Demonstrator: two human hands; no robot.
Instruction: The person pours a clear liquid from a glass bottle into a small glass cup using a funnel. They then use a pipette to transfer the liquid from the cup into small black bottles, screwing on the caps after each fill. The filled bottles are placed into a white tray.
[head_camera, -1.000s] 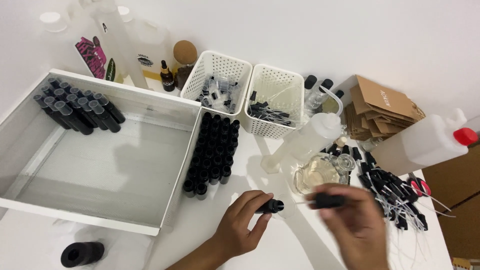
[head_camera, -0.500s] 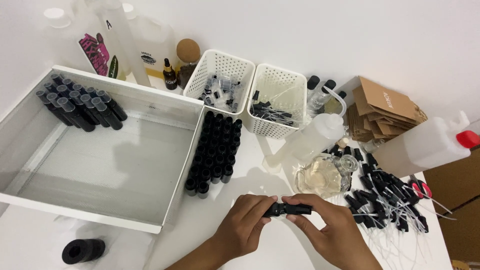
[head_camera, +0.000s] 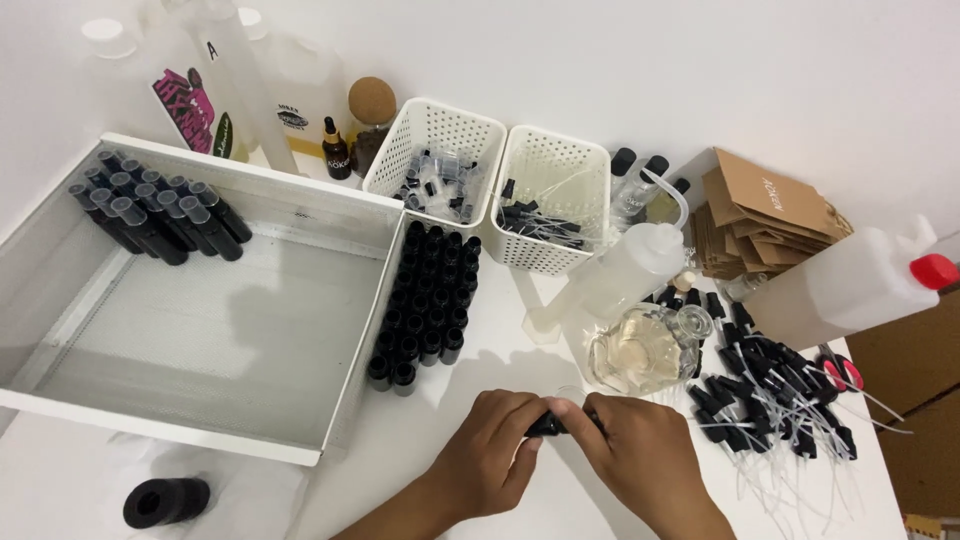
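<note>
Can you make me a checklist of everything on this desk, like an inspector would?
Surface: white table.
Job's things: small black bottle gripped between both hands.
Clutter: white tray with capped black vials; rows of open black bottles; two white baskets; glass flask; pile of black sprayer tops.
Grippers: left hand and right hand, both closed on the bottle.
Cables: nothing seen.
Surroundings: white wall, jugs against it.

Small bottle (head_camera: 545, 424): black, matt plastic look
Tray (head_camera: 60, 250): white, smooth walls; fine mesh-textured floor
Baskets (head_camera: 548, 170): white perforated plastic, slight sheen
Flask (head_camera: 640, 350): clear glossy glass
Squeeze bottle (head_camera: 625, 272): translucent soft plastic
Boxes (head_camera: 760, 215): brown matt cardboard
Jar stopper (head_camera: 371, 98): rough cork
Table (head_camera: 420, 480): white, smooth
</note>
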